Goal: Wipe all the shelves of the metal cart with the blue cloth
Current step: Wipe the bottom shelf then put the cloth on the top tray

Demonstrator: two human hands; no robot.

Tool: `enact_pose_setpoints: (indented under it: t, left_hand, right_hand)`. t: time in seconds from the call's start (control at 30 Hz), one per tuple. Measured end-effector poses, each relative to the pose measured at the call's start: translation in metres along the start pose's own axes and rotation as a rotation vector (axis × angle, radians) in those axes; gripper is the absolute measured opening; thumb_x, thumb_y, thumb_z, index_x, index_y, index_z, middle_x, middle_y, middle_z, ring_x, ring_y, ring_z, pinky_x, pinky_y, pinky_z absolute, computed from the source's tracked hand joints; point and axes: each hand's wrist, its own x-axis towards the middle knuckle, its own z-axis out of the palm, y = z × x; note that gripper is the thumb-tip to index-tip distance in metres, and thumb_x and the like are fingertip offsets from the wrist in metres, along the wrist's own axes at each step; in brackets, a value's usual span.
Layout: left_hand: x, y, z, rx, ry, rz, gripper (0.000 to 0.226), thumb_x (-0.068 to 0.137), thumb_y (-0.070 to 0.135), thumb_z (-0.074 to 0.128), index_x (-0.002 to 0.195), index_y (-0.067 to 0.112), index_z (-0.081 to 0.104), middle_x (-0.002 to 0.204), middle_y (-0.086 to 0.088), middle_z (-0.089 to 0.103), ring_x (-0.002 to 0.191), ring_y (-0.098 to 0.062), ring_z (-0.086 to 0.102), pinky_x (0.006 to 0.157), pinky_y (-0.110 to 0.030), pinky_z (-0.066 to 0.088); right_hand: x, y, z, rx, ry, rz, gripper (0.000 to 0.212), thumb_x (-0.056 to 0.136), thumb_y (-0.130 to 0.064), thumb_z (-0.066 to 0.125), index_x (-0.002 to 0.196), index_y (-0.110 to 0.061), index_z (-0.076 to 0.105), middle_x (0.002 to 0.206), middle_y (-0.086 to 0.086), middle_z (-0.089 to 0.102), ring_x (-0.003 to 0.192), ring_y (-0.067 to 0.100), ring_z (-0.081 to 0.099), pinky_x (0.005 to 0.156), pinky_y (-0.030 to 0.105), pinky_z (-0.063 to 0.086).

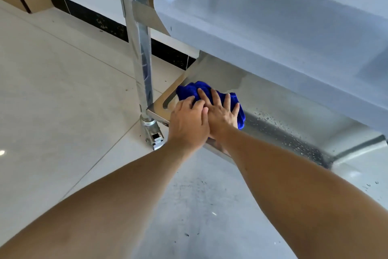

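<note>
The right hand's (220, 112) fingers (215, 97) lay straight and spread, pressed flat on the bunched blue cloth (190, 90), gripping nothing. The left hand (188, 121) lay beside it, its fingers (189, 101) loosely bent, their tips on the cloth's near edge and overlapping the right hand's thumb side; whether they pinched the cloth could not be told. The cloth sat on the lowest shelf (279, 112) of the metal cart (138, 53), at its near left corner, just inside the raised rim. Water drops speckled the shelf to the right of the cloth. A middle shelf (273, 28) hung above. The corner post stood on a caster (154, 135) on the tiled floor (52, 91).
</note>
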Motion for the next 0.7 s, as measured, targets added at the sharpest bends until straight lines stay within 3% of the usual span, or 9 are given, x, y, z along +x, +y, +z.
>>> enact_pose_setpoints:
  t: [0.1,0.2,0.33,0.43,0.63,0.7]
  left_hand:
    - [0.008,0.012,0.021,-0.072,-0.023,0.036,0.050,0.100,0.040,0.022,0.135,0.017,0.051,0.143,-0.010,0.051,0.138,-0.027,0.035,0.118,-0.045,0.024]
    - [0.009,0.010,0.030,-0.004,-0.047,0.029,0.059,0.100,0.049,0.015,0.144,0.017,0.038,0.153,-0.009,0.039,0.144,-0.028,0.030,0.117,-0.046,0.025]
    - [-0.002,0.005,0.032,0.220,-0.033,0.073,0.058,0.097,0.053,0.022,0.134,0.016,0.049,0.141,-0.014,0.052,0.133,-0.033,0.044,0.113,-0.046,0.032]
    - [-0.001,0.006,0.034,0.235,-0.032,0.095,0.053,0.093,0.050,0.035,0.127,0.015,0.054,0.134,-0.015,0.056,0.128,-0.035,0.047,0.111,-0.049,0.034]
    - [-0.002,0.006,0.035,0.223,-0.002,0.096,0.050,0.089,0.049,0.040,0.122,0.015,0.058,0.131,-0.016,0.056,0.126,-0.035,0.047,0.112,-0.049,0.032]
    - [0.000,0.007,0.037,0.218,0.004,0.092,0.049,0.088,0.048,0.042,0.119,0.015,0.060,0.129,-0.016,0.057,0.125,-0.036,0.047,0.112,-0.049,0.031]
  right_hand:
    - [0.033,0.016,-0.006,0.008,0.021,0.030,0.073,0.099,-0.063,0.036,0.154,-0.051,-0.011,0.168,-0.006,-0.008,0.151,0.039,-0.014,0.117,0.067,-0.007]
    - [0.069,0.030,-0.012,0.085,0.067,0.072,0.067,0.095,-0.074,0.022,0.155,-0.051,0.002,0.169,-0.007,0.001,0.153,0.036,-0.010,0.118,0.064,-0.006]
    - [0.119,0.043,-0.020,0.075,0.152,0.138,0.065,0.095,-0.069,0.020,0.156,-0.049,0.011,0.169,-0.007,0.007,0.154,0.033,-0.004,0.120,0.062,-0.001]
    - [0.151,0.053,-0.026,0.075,0.171,0.148,0.063,0.096,-0.064,0.023,0.156,-0.048,0.013,0.168,-0.005,0.010,0.154,0.033,-0.001,0.120,0.061,0.001]
    - [0.189,0.058,-0.036,0.102,0.239,0.177,0.057,0.100,-0.054,0.025,0.155,-0.040,0.022,0.162,0.000,0.028,0.149,0.036,0.018,0.118,0.062,0.013]
    - [0.190,0.057,-0.035,0.065,0.286,0.147,0.056,0.101,-0.050,0.026,0.156,-0.037,0.019,0.164,0.001,0.024,0.149,0.035,0.019,0.117,0.061,0.016]
